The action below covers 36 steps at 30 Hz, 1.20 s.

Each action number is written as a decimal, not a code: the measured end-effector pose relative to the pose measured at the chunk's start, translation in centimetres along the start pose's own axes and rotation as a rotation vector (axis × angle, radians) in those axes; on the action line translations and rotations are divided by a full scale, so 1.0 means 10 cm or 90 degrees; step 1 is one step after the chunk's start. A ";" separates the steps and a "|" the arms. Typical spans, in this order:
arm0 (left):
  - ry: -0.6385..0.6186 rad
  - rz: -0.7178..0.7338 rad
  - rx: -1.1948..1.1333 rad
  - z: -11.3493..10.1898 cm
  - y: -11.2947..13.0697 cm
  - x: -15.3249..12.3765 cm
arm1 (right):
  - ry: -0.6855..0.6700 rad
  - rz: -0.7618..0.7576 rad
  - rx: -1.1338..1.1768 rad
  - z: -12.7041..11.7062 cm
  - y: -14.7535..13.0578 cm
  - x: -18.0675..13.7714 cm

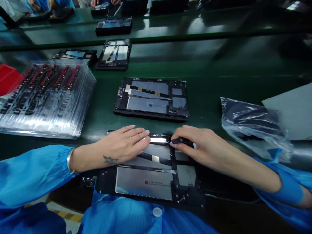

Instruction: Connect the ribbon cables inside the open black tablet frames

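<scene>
At the bottom centre of the frame, my left hand [122,144] lies flat, fingers released, on an opened tablet chassis [146,177] on the green desk [219,71]. My right hand [197,144] pinches a small black part [181,141] against its top edge, seemingly not yet seated.

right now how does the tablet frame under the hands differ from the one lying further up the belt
The near tablet frame lies at the table's front edge with the left hand flat on it and the right hand pressing a small dark part at its top edge; the far tablet frame lies untouched, apart from both hands. The near one looks larger, being closer. Both are open, black-framed, showing grey panels and a diagonal ribbon strip.
</scene>
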<state>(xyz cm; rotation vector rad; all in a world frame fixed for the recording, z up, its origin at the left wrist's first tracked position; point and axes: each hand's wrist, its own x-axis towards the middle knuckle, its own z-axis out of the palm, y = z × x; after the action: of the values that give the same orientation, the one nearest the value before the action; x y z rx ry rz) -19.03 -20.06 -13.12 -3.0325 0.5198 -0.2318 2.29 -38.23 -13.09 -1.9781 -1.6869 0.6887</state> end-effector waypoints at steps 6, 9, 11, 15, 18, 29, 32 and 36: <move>-0.058 -0.026 -0.154 0.07 -0.17 -0.13 | -0.004 0.014 -0.032 0.01 -0.03 -0.02; -0.052 -0.022 -0.150 0.12 -0.17 -0.17 | -0.014 0.025 -0.077 0.02 -0.04 -0.02; -0.047 -0.015 -0.140 0.14 -0.17 -0.18 | -0.027 0.040 -0.104 0.02 -0.05 0.00; -0.040 -0.002 -0.130 0.16 -0.17 -0.19 | -0.052 0.053 -0.122 0.00 -0.08 0.03; -0.028 -0.002 -0.130 0.16 -0.16 -0.19 | -0.064 0.052 -0.130 -0.01 -0.10 0.04; -0.019 0.009 -0.036 0.16 -0.12 -0.18 | -0.082 0.056 -0.167 0.00 -0.10 0.06; -0.008 0.008 -0.019 0.15 -0.10 -0.17 | -0.080 0.058 -0.175 0.00 -0.11 0.06; -0.007 0.010 0.000 0.15 -0.09 -0.17 | -0.071 0.047 -0.188 0.00 -0.12 0.05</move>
<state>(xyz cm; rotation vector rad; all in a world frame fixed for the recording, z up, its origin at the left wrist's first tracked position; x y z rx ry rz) -20.09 -18.60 -14.74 -3.0268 0.5415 -0.2151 1.45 -37.52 -12.45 -2.2505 -1.8800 0.6132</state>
